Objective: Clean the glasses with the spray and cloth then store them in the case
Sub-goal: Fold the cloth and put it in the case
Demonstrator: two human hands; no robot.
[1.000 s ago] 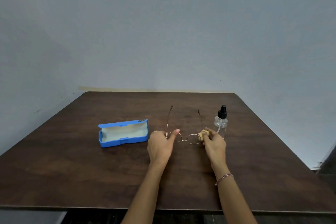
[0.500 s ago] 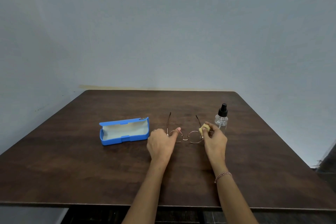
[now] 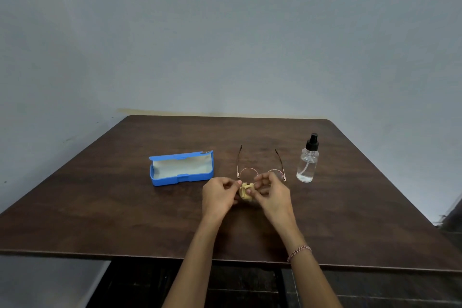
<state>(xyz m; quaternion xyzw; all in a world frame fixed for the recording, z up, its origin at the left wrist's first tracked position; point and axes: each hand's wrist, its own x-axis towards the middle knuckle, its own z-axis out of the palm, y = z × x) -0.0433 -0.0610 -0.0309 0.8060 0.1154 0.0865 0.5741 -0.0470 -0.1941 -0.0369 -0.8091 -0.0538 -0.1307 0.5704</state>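
Note:
Thin metal-framed glasses [image 3: 247, 170] rest on the dark wooden table [image 3: 125, 207] with their arms unfolded, pointing away from me. Just in front of them, a small crumpled yellow cloth [image 3: 246, 191] is pinched between both hands. My left hand [image 3: 218, 195] holds its left side and my right hand [image 3: 272, 194] holds its right side; my right fingers cover part of the right lens. The open blue case [image 3: 181, 168], pale inside, lies to the left. A clear spray bottle [image 3: 307, 160] with a black nozzle stands upright to the right.
A plain grey wall rises behind the table. The table's front edge [image 3: 150, 256] runs close to my body, with dark floor below it.
The glasses, held by my left hand before, now lie on the table untouched. My right hand brought the cloth left from the right lens, and both hands now pinch it.

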